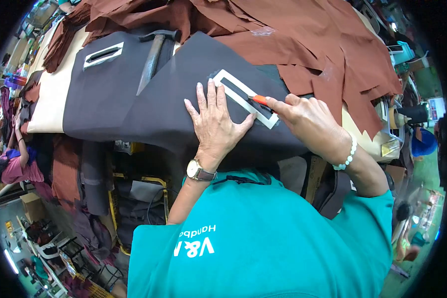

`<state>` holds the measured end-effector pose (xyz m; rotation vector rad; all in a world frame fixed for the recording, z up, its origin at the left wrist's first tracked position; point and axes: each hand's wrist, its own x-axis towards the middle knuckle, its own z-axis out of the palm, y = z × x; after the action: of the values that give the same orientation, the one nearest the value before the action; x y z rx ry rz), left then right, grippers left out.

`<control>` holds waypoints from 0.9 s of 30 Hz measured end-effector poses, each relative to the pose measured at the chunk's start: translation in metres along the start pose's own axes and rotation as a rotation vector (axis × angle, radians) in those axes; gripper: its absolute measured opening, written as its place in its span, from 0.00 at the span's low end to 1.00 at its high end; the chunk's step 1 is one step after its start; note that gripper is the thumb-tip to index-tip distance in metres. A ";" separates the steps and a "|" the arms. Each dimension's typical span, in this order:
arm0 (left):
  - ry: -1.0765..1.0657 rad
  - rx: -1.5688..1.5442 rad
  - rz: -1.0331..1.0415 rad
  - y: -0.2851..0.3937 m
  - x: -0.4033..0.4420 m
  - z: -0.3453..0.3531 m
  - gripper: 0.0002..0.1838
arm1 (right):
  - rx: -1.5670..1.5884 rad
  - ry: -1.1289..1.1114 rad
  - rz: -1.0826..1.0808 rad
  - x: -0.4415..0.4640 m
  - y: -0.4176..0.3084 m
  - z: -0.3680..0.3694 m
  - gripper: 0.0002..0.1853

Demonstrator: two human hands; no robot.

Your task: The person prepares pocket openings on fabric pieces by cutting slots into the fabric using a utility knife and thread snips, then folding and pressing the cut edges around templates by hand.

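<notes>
On the worktop's dark sheeting (109, 99): one white rectangular frame (239, 85), lying flat, set at a slant, dark material showing within its opening.

At the frame's near long side: left hand (213, 116), palm down, fingers spread, grip open; middle fingertips at the frame's upper-left end, thumb at its lower edge. Wristwatch (195, 170), pale dial, dark strap.

At the frame's right side: right hand (303, 114), grip closed around an orange-handled tool (261, 100), index finger extended along it; dark tip pointing into the frame. Bracelet (351, 158) of pale round beads.

Left of the frame: one hammer (153, 62), head uppermost, handle slanting down. Farther left: a second white frame (120, 47), smaller in view, around a dark slot.

Beyond the frame and to its right: reddish-brown sheets (333, 44), piled and overlapping, edges irregular. Far left of the frame: cream sheet (49, 99), partly covered.
</notes>
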<state>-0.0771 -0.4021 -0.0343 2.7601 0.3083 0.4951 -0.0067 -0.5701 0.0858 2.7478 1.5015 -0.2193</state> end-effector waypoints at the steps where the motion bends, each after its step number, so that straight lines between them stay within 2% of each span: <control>1: 0.006 0.004 0.004 0.000 0.000 0.001 0.49 | -0.009 0.010 0.001 -0.005 0.000 0.001 0.24; 8: -0.007 0.017 -0.003 0.001 0.000 0.002 0.50 | -0.040 0.017 -0.018 -0.030 0.005 0.003 0.28; 14: -0.024 0.042 -0.004 0.002 0.001 0.000 0.51 | -0.018 -0.041 0.055 -0.053 0.003 0.004 0.29; 17: -0.016 -0.023 -0.008 0.002 0.000 -0.003 0.52 | -0.010 0.058 0.067 -0.054 0.005 0.010 0.24; 19: 0.042 -0.155 -0.018 -0.002 0.000 -0.006 0.53 | 0.284 0.251 -0.072 -0.051 0.042 0.036 0.21; 21: 0.074 -0.319 -0.036 -0.011 -0.001 -0.022 0.51 | 0.753 0.100 0.278 -0.046 0.046 0.006 0.13; 22: 0.114 -0.372 -0.057 -0.019 -0.001 -0.027 0.50 | 0.772 0.236 0.343 -0.042 0.055 0.011 0.11; 24: 0.178 -0.200 -0.144 -0.039 0.000 -0.037 0.47 | 0.699 0.396 0.490 -0.031 0.085 0.037 0.11; 27: 0.184 0.044 -0.308 -0.076 -0.003 -0.040 0.45 | 0.644 0.518 0.494 -0.006 0.098 0.052 0.12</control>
<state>-0.1064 -0.3219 -0.0264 2.6430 0.7812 0.6663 0.0655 -0.6320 0.0287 3.8179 0.8184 0.0352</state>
